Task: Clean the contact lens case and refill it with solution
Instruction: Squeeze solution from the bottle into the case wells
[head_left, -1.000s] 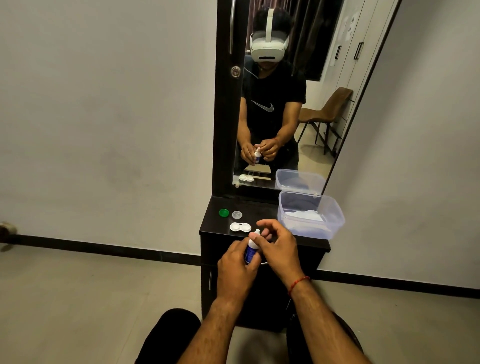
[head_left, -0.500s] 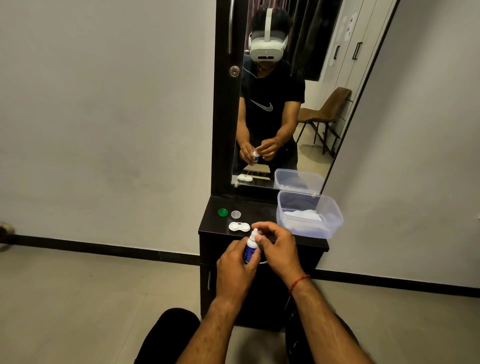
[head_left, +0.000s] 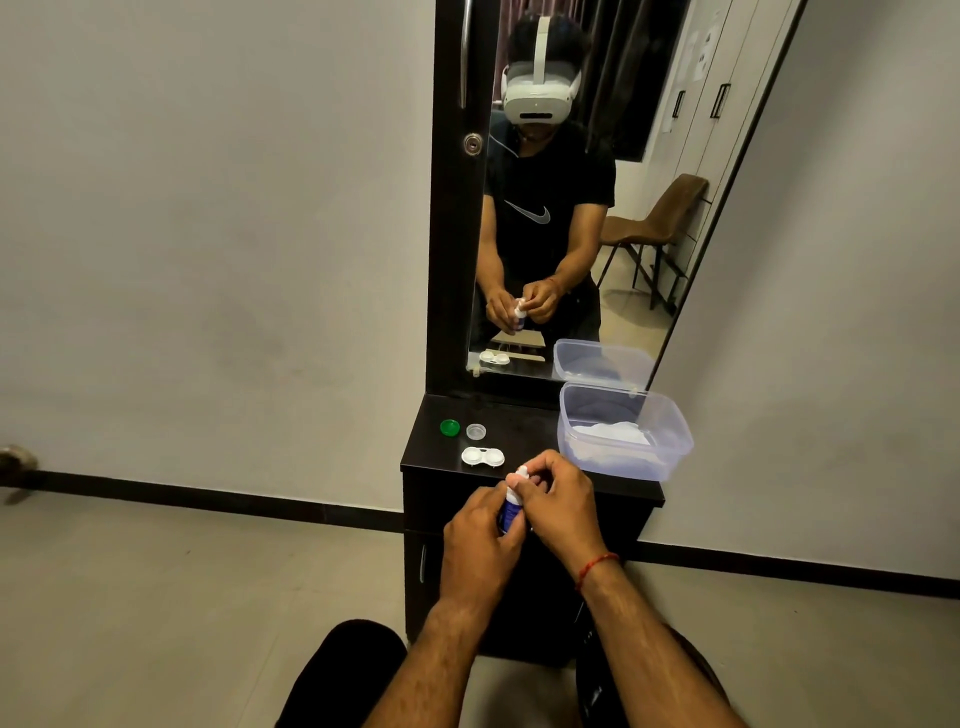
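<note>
The head view looks down at a dark cabinet whose top serves as the surface, with a tall mirror rising from its back edge. Just in front of the middle of the front edge, the left hand wraps its fingers round the blue-labelled body of the solution bottle and holds it roughly upright. The right hand meets it from the other side, fingers curled in at the bottle's neck, and the white tip pokes up between thumb and forefinger. I cannot tell whether that tip is a cap or a bare nozzle. A red thread circles the right wrist. The contact lens case lies flat near the front edge, left of the middle, just beyond the hands and apart from them, both white wells uncovered. Behind it, towards the left edge, sit a green cap and, just beside that, a pale translucent cap. A clear plastic container takes up the right side of the surface, reaching its right edge, with white tissue lying inside. The mirror shows the person bent over the bottle, the case, the container, and a brown chair behind.
</note>
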